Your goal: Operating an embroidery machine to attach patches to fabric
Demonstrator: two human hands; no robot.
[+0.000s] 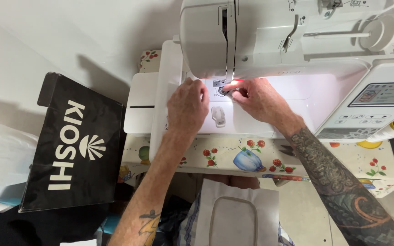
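Observation:
A white sewing machine [270, 41] stands on a table with a fruit-and-flower patterned cloth [233, 157]. My left hand [187, 105] rests knuckles-up on the machine bed, left of the needle area, fingers curled. My right hand [256, 98] reaches in from the right, fingertips pinched at the round bobbin opening [223, 91] under the needle, lit by the machine's lamp. What the fingertips hold is too small to tell. A loose white presser foot [218, 115] lies on the bed just in front of both hands.
A black cardboard box [71, 150] with white lettering stands left of the table. The machine's control screen [381, 94] is at right, with a white thread cone on a yellow base [391, 130] beside it. A white fabric piece with a frame [235, 218] lies on my lap.

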